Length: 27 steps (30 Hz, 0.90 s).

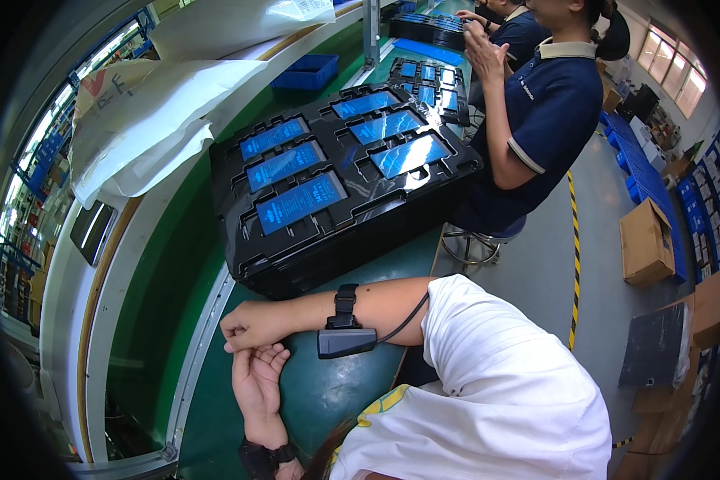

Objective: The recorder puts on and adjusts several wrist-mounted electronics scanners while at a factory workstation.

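Note:
My right hand [256, 324] is over the green tabletop [320, 404], its fingers curled down and their tips hidden. Just below it and touching it is my left hand [258, 382], palm up with loosely bent fingers and nothing in the visible palm. A dark band with a grey box [346, 344] is strapped to my right forearm, a cable running from it. Another dark strap [262, 458] circles my left wrist. Beyond my right forearm stands a stack of black plastic trays [336, 256]. Flat blue rectangular packs [300, 202] lie in the top tray's pockets.
A co-worker in a dark blue shirt [556, 120] sits at the bench's right side, hands raised, with another person behind. Farther along stands another black tray [430, 80] of blue packs. A blue bin [306, 72] and white sheeting [152, 120] are on the left. A cardboard box [646, 242] sits on the floor.

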Available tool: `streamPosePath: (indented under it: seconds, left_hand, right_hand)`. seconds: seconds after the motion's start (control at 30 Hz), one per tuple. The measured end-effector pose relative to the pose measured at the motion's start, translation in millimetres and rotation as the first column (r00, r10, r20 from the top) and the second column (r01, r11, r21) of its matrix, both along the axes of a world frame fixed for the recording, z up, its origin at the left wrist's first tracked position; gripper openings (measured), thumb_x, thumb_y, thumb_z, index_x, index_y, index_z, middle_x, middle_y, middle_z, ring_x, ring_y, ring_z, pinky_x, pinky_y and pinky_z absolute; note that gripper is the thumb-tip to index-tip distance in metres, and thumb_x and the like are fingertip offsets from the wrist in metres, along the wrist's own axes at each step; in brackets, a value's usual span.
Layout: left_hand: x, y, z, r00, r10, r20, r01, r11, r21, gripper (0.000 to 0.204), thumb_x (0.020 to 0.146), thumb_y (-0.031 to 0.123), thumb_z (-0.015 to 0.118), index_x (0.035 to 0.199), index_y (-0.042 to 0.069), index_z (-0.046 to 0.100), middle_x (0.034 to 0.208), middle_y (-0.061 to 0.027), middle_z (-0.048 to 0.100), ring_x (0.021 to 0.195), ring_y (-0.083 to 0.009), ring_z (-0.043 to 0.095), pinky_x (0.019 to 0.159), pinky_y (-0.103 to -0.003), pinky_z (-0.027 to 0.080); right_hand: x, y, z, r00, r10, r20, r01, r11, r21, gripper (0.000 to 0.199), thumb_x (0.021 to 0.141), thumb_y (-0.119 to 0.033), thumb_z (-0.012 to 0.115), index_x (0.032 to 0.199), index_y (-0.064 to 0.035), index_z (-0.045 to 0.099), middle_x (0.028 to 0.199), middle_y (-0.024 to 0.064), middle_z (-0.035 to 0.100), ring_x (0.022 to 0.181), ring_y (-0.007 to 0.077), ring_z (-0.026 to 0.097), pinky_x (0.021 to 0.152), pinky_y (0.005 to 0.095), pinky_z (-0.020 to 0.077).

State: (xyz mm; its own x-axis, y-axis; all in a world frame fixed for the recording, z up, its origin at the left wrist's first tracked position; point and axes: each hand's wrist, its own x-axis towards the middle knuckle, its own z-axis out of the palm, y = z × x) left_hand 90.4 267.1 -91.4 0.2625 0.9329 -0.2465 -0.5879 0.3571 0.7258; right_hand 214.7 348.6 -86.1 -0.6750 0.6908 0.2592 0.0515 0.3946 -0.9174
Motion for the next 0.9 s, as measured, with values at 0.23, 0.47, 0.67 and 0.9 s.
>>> streamPosePath:
  seconds: [0.23, 0.47, 0.67, 0.9]
  left_hand:
    - [-1.4, -0.7, -0.5, 1.0, -0.013, 0.007, 0.013, 1.0, 0.02, 0.027, 0.092, 0.023, 0.036, 0.099, 0.0, 0.05, 0.09, -0.0101, 0.058, 0.084, -0.0217, 0.058, 0.075, -0.034, 0.048]
    - [0.1, -1.1, 1.8, 1.0, -0.009, 0.015, 0.009, 1.0, 0.006, 0.026, 0.092, 0.022, 0.037, 0.098, 0.0, 0.05, 0.089, -0.0103, 0.058, 0.084, -0.0222, 0.057, 0.076, -0.036, 0.048]
    - [0.8, 0.7, 1.2, 1.0, -0.01, 0.023, 0.01, 1.0, 0.005, 0.025, 0.092, 0.02, 0.036, 0.096, 0.0, 0.05, 0.088, -0.0107, 0.058, 0.084, -0.0225, 0.058, 0.076, -0.036, 0.048]
    - [-0.8, 0.7, -1.6, 1.0, -0.017, 0.019, 0.017, 1.0, 0.004, 0.026, 0.092, 0.02, 0.035, 0.097, -0.001, 0.05, 0.088, -0.0108, 0.058, 0.084, -0.0225, 0.058, 0.076, -0.036, 0.048]
  right_hand:
    - [-0.8, -1.0, 0.3, 1.0, -0.002, -0.003, 0.002, 1.0, -0.013, 0.027, 0.078, -0.026, 0.061, 0.074, 0.0004, 0.055, 0.063, 0.0104, 0.058, 0.056, 0.0166, 0.055, 0.051, 0.0296, 0.0429]
    - [0.0, -0.5, 0.6, 1.0, 0.005, 0.001, -0.005, 1.0, -0.014, 0.027, 0.078, -0.026, 0.06, 0.075, 0.0003, 0.055, 0.063, 0.0102, 0.058, 0.056, 0.0163, 0.055, 0.051, 0.0294, 0.043]
    - [2.1, 0.1, 3.3, 1.0, -0.008, 0.008, 0.008, 1.0, -0.02, 0.029, 0.075, -0.029, 0.061, 0.074, 0.0001, 0.057, 0.066, 0.0127, 0.06, 0.058, 0.0221, 0.057, 0.053, 0.0331, 0.0441]
    - [2.7, -1.5, 3.6, 1.0, -0.002, 0.023, 0.003, 0.998, -0.056, 0.028, 0.076, -0.028, 0.061, 0.075, -0.0005, 0.058, 0.067, 0.0119, 0.06, 0.059, 0.0212, 0.058, 0.053, 0.0328, 0.0441]
